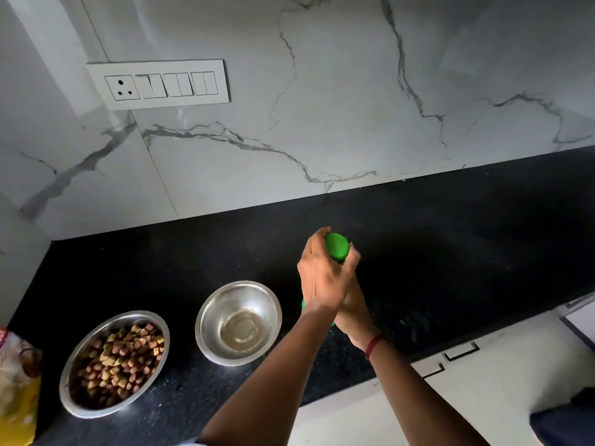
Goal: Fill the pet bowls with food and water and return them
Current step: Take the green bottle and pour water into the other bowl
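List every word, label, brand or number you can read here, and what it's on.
No text is readable.
Food bag: print too blurred to read.
Switch panel: no legible markings.
Green bottle: no label shows; left hand and right hand cover most of it.

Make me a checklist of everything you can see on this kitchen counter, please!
Surface: black speckled countertop.
Job's things: kibble bowl, full; water bowl beside it, seemingly holding a little water; green bottle, upright.
Clutter: pet food bag at the left edge.
Grippers: left hand grips the bottle's top; right hand holds it lower down, partly hidden.
Cables: nothing seen.
Surroundings: marble-look wall, switch panel with a socket, white drawers.
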